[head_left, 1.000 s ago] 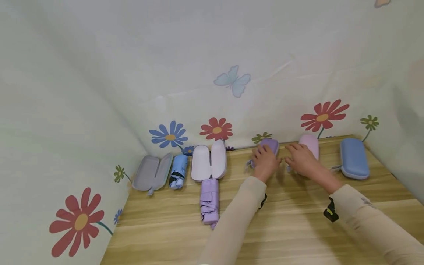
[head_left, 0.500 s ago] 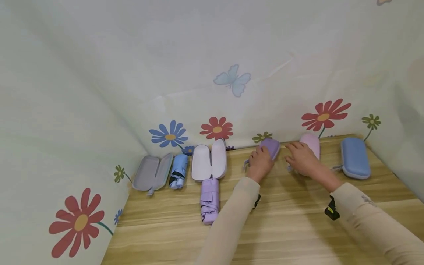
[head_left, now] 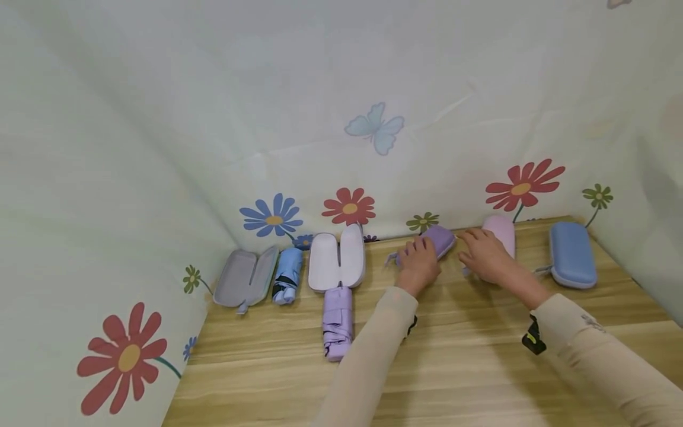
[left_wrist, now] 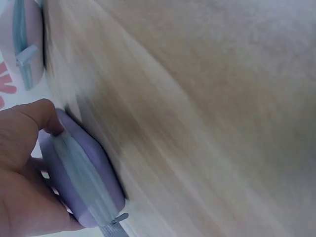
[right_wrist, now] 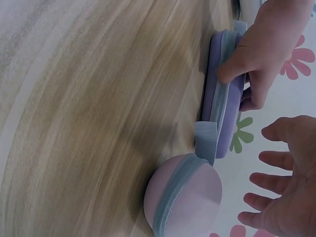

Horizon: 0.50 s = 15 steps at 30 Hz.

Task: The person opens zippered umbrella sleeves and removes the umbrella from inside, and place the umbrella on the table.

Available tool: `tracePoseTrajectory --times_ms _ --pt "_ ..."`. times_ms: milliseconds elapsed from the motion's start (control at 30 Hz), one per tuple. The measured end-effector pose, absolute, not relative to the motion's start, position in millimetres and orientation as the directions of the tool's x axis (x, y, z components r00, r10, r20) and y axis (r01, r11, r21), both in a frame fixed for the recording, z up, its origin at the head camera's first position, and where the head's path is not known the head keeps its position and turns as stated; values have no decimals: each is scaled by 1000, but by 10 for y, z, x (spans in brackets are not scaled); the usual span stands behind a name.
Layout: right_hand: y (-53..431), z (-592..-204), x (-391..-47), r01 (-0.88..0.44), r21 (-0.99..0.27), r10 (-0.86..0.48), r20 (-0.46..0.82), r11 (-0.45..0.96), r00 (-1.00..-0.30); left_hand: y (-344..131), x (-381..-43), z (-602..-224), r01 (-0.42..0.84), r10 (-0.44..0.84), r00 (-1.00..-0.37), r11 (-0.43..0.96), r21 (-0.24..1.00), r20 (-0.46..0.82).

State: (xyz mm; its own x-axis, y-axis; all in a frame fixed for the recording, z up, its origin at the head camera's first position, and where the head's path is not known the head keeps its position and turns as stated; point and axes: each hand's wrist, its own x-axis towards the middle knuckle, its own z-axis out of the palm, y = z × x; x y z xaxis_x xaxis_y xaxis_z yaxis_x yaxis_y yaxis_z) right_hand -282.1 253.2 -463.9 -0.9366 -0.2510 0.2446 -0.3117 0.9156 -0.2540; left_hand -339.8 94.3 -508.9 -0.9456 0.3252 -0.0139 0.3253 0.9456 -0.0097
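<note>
My left hand (head_left: pixel 418 268) grips a purple zippered case (head_left: pixel 440 238) on the table by the back wall, thumb along the zip and fingers over the far side. The case is tilted, with a grey zip band and pull tab visible in the left wrist view. Spread fingers show on my right hand (right_wrist: pixel 291 187), which holds nothing and hovers beside a shut pink zippered case (right_wrist: pixel 197 197). In the head view that hand partly hides the pink case.
To the right lies a shut blue case (head_left: pixel 573 255). On the left are an open grey case (head_left: pixel 235 281), a folded blue umbrella (head_left: pixel 288 276), an open white-lined case (head_left: pixel 323 261) and a folded purple umbrella (head_left: pixel 337 323). A flowered cloth wall (head_left: pixel 299 148) bounds the wooden table.
My left hand has shifted slightly left and turned the purple case, whose far end now points further right. The right hand has barely moved.
</note>
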Motion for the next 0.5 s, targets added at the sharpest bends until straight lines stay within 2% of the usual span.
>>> tracePoseTrajectory --times_ms 333,500 --pt "2521 -4647 -2802 -329 -250 -264 259 911 -929 819 -3473 -5094 413 413 -911 911 1 -9" --pt "2491 -4652 -2809 -320 -260 -252 262 911 -932 735 -3560 -5119 520 519 -854 854 8 18"
